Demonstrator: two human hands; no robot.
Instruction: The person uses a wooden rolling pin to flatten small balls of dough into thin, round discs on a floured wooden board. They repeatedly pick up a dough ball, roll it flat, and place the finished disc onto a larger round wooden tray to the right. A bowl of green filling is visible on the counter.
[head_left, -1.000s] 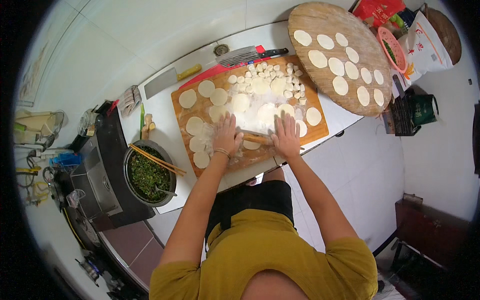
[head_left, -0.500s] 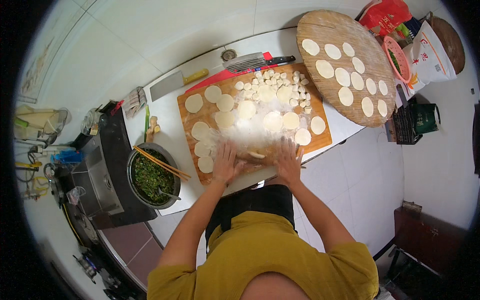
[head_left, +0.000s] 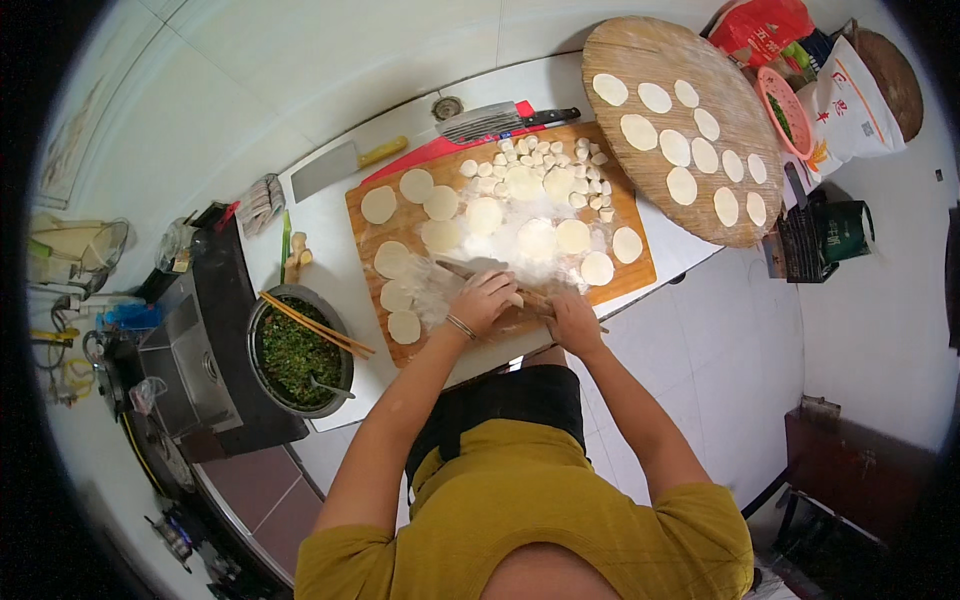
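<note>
On a floury wooden board point(head_left: 640, 270), a thin wooden rolling pin point(head_left: 455, 267) lies slantwise. My right hand point(head_left: 575, 322) is closed around its near right part. My left hand point(head_left: 484, 300) curls its fingers at the middle of the pin, pinching a small pale piece of dough point(head_left: 516, 299) there; its fingertips partly hide both. Round dough wrappers point(head_left: 484, 215) are spread over the board around a patch of loose flour point(head_left: 490, 248). At the board's far right sits a heap of small dough pieces point(head_left: 545, 155).
A round wooden board point(head_left: 640, 90) with several wrappers overhangs the counter at right. Behind lie a cleaver point(head_left: 325, 170) and a black-handled knife point(head_left: 480, 122). At left stands a bowl of green filling point(head_left: 300, 350) with chopsticks point(head_left: 318, 325), near ginger point(head_left: 297, 255).
Both hands lay flat on the pin earlier. Now the left has moved to the dough and the right has closed around the pin, which has turned slantwise. The view has shifted slightly.
</note>
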